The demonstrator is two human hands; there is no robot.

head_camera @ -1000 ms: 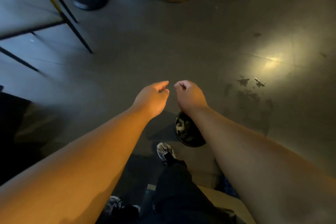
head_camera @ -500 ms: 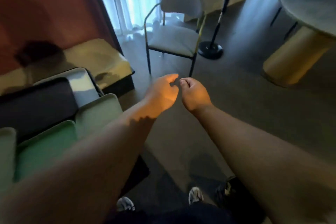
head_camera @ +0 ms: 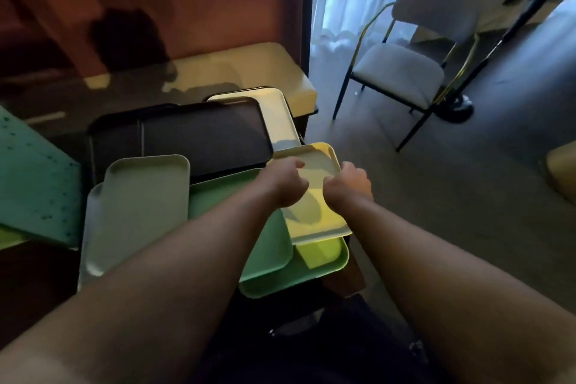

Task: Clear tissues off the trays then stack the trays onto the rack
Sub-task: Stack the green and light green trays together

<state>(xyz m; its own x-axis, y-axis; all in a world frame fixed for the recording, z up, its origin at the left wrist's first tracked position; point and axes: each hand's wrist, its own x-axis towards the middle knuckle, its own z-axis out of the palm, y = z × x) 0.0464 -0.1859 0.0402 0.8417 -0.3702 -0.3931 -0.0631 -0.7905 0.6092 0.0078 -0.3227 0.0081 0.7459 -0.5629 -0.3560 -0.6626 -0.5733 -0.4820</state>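
Observation:
Several trays lie overlapped on a low surface in the head view. A cream tray (head_camera: 318,156) lies on top at the right, over a green tray (head_camera: 265,246) and a larger green tray (head_camera: 330,263). Left of them lies a pale grey tray (head_camera: 140,206), behind them a black tray (head_camera: 202,140) and a white tray (head_camera: 280,115). My left hand (head_camera: 285,185) hangs over the cream tray with fingers curled and nothing in them. My right hand (head_camera: 350,184) is curled at that tray's right rim; contact is unclear. I see no tissues on the trays.
A teal board (head_camera: 31,181) leans at the left edge. A cream bench top (head_camera: 249,72) sits behind the trays against a reddish wall. To the right are a white chair (head_camera: 405,72), a black stand base (head_camera: 455,109) and open grey floor.
The view swung from the floor and a bin round to the trays. Both hands, still curled and close together, came down over the cream tray.

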